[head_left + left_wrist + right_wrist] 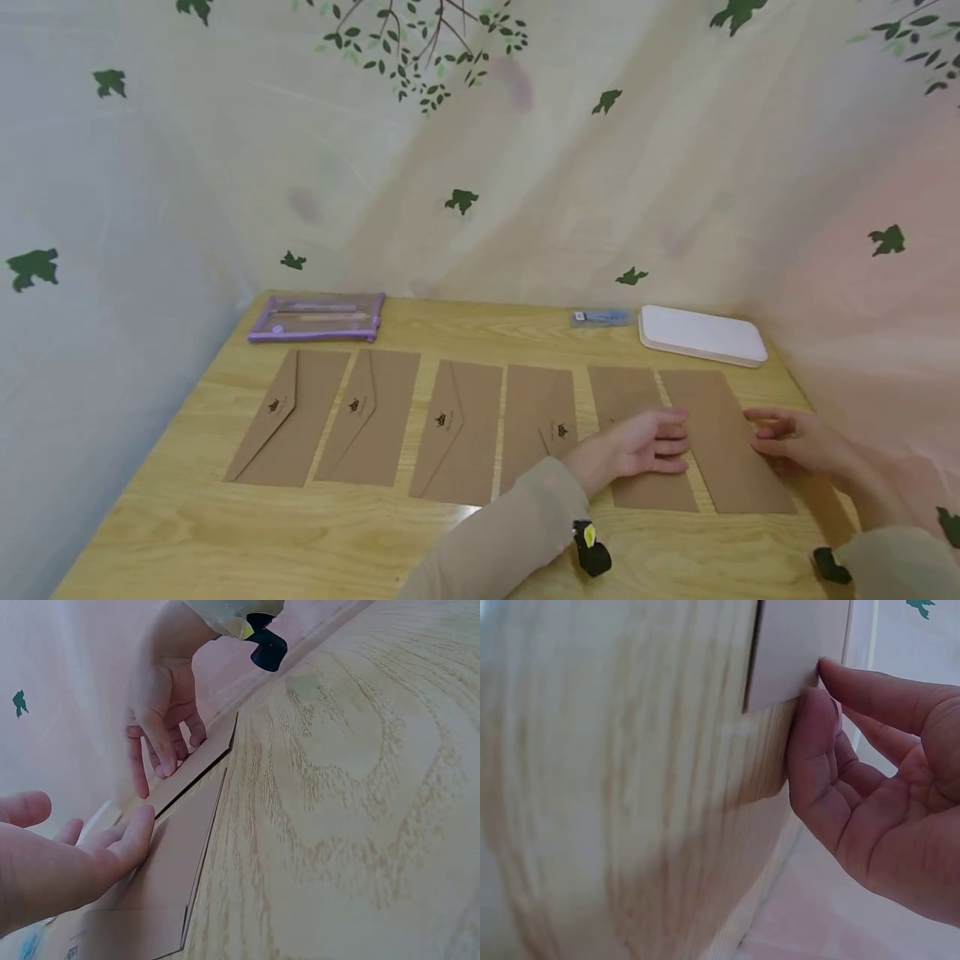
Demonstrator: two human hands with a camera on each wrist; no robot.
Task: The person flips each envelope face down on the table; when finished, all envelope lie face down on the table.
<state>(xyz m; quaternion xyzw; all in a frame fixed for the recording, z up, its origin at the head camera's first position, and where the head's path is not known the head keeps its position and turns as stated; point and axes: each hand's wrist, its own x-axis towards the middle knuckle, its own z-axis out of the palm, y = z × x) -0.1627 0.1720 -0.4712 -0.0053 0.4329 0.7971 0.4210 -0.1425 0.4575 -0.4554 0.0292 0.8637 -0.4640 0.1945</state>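
Note:
Several brown paper envelopes lie side by side in a row on the table. The rightmost envelope (731,450) shows a plain face with no flap visible. Its right edge is met by the fingertips of my right hand (806,442); in the right wrist view the loosely bent fingers (814,727) are at that edge. My left hand (648,442) is palm-up over the second envelope from the right (622,387), its relaxed fingers near the rightmost one's left edge. Further left, a flapped envelope (536,400) with a crown print is partly behind my left forearm.
More flapped envelopes (468,425) with crown prints continue leftward. Along the back stand a clear purple-edged pencil pouch (318,318), a small blue packet (602,317) and a white case (702,333). A leaf-printed curtain (480,150) surrounds the wooden table (262,542).

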